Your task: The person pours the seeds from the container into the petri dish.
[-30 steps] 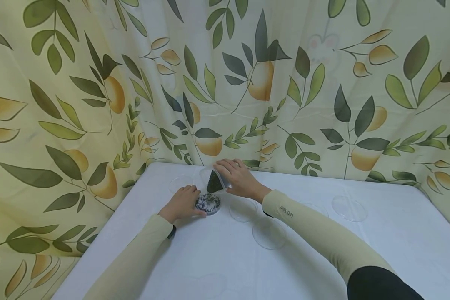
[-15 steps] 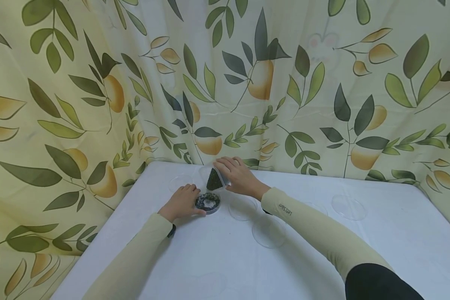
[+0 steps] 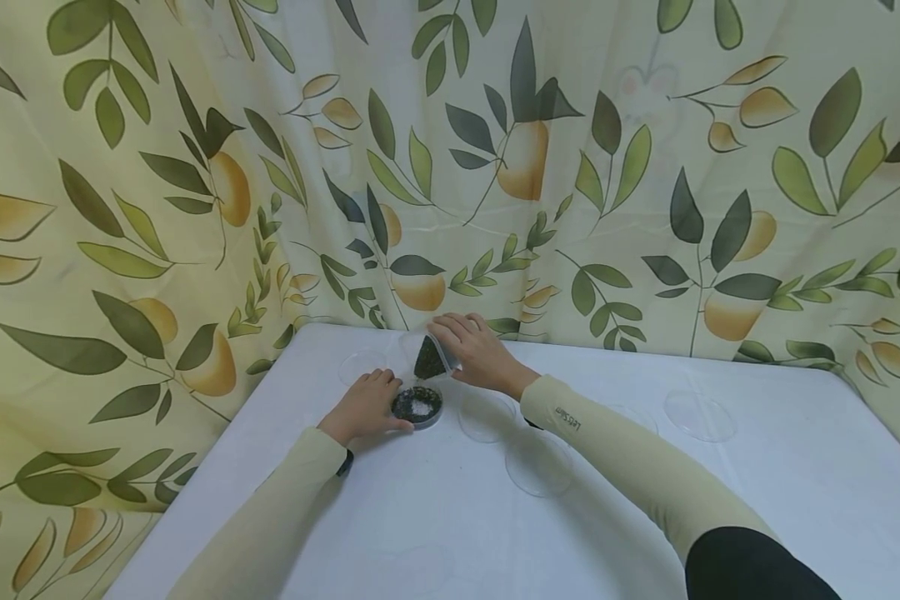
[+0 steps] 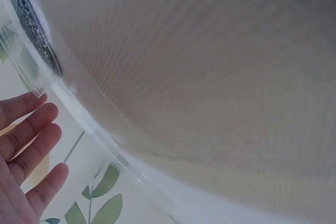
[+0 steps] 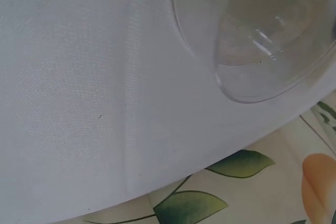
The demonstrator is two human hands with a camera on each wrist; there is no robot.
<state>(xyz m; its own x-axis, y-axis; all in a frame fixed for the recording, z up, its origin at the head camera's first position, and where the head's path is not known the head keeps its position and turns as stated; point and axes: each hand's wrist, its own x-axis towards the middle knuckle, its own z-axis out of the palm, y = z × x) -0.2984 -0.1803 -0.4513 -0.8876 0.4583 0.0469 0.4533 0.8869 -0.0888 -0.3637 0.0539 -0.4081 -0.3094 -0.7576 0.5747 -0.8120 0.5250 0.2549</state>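
Observation:
My right hand (image 3: pixel 483 354) grips a clear plastic container (image 3: pixel 448 360), tilted above a small round dish (image 3: pixel 417 423). Dark, soil-like granules (image 3: pixel 429 358) lie in a wedge inside the tilted container. More dark granules cover most of the dish, leaving a white patch (image 3: pixel 421 408) near its middle. My left hand (image 3: pixel 367 406) is around the dish's left side, thumb towards its near edge. The left wrist view shows relaxed, spread fingers (image 4: pixel 34 140) near a clear plastic rim; whether they touch the dish is unclear. The right hand is outside the right wrist view.
Several clear round dishes or lids lie on the white table: one (image 3: pixel 538 467) in front of my right forearm, another (image 3: pixel 487 418) beside the filled dish, one (image 3: pixel 699 417) far right and one (image 3: pixel 360 367) behind my left hand. A leaf-patterned curtain (image 3: pixel 450 167) hangs behind the table.
Dark granules have spread over the dish, which was mostly white with dark specks; the white patch has shrunk. Both hands and the tilted container stay almost in place.

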